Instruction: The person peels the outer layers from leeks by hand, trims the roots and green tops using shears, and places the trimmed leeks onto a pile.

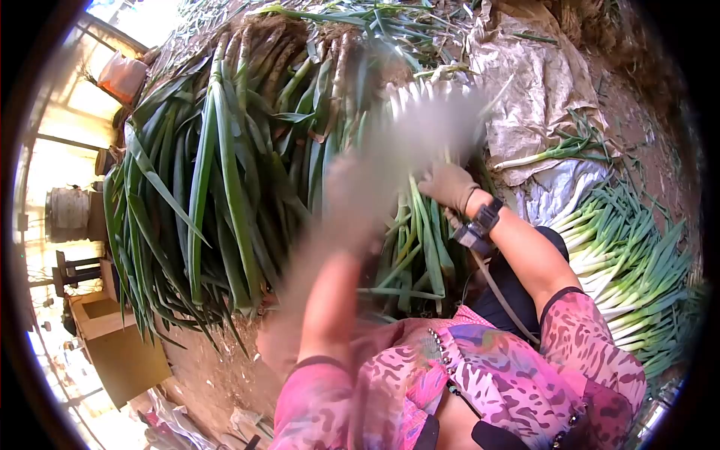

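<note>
My right hand (450,186), in a brown work glove with a black watch at the wrist, has its fingers curled in over the green onion leaves (429,240). What they hold is partly hidden. Just below that wrist is a metal fitting (472,238) joined to a hose (504,300) that runs down by my lap. My left hand (356,191) is smeared by motion, so its fingers cannot be made out. A grey-brown blur stretches from it up over the white onion stems (420,91).
A thick heap of long green onions (217,187) with soil-covered roots lies at left. On the right are cleaned green onions (622,262), a crumpled beige sheet (536,82) and one loose onion (551,154). A cardboard box (120,352) stands at lower left.
</note>
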